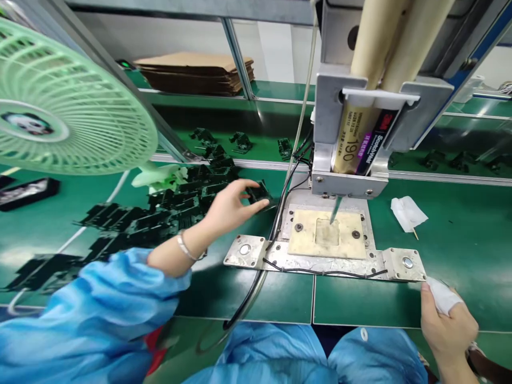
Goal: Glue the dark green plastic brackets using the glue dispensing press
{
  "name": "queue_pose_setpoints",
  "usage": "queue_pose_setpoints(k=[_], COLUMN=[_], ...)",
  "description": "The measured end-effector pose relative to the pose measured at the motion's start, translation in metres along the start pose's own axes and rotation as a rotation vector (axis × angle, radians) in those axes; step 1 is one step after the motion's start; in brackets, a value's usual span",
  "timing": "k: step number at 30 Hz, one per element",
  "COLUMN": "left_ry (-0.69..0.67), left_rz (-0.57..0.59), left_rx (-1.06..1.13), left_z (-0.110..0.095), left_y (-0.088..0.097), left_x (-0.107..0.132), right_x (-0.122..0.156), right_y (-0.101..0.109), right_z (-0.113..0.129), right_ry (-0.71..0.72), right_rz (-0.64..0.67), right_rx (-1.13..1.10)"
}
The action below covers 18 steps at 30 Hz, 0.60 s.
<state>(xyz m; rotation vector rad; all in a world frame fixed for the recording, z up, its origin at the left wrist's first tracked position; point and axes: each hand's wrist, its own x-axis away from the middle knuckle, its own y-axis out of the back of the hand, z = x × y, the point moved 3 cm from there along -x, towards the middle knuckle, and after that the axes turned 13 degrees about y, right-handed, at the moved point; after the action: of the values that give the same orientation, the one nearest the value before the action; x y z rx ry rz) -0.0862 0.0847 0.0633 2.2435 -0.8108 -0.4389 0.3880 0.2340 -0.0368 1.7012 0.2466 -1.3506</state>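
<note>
Between the thumb and fingers of my left hand [232, 205] is a small black plastic part [261, 195], held at the right end of a spread of similar black parts [176, 205]. My right hand [448, 322], low at the right, is closed on a crumpled white wipe [442, 294]. In the middle stands a glue dispenser holding a twin cartridge [362, 136]. Its tapered nozzle [335, 209] points down at a cream fixture plate [326, 233] with a square recess, where no part sits. A round button [245, 249] is on the left block of the metal base, another button [407, 262] on the right.
A green fan [76, 101] stands at the upper left. Black cables [276, 229] run beside the fixture. Another white wipe [408, 213] with a thin stick lies to the right. Behind, several black parts rest on a conveyor [260, 120], with stacked cardboard [192, 69] beyond.
</note>
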Motion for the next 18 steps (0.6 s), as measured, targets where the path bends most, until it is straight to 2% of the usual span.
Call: queue_pose_setpoints(k=[2,3,5,7,9,13,18], left_ry=[0.134,0.211,0.363,0.485,0.541,0.549,0.471], left_rz=[0.005,0.086,0.384,0.675,0.835,0.913,0.867], left_rx=[0.209,0.299,0.422,0.464,0.481,0.585,0.629], left_z=[-0.015,-0.023,-0.042,-0.057,-0.069,-0.083,-0.092], left_y=[0.010,0.011,-0.001,-0.022,-0.044,-0.074,-0.084], left_x=[0.010,0.018,0.037,0.058,0.072,0.073,0.054], right_x=[0.000,0.000,0.000,-0.002,-0.005,-0.012,-0.018], right_y=[0.001,0.001,0.002,0.003,0.003,0.005,0.006], right_z=[-0.001,-0.002,-0.002,0.000,0.002,0.007,0.012], right_ry=[-0.063,-0.087,-0.082,-0.036,0.007,-0.006,-0.007], right_rz=[0.031,0.040,0.029,0.012,-0.001,0.014,0.019], right_rx=[-0.010,-0.012,-0.009,-0.012,-0.034,-0.075,-0.111])
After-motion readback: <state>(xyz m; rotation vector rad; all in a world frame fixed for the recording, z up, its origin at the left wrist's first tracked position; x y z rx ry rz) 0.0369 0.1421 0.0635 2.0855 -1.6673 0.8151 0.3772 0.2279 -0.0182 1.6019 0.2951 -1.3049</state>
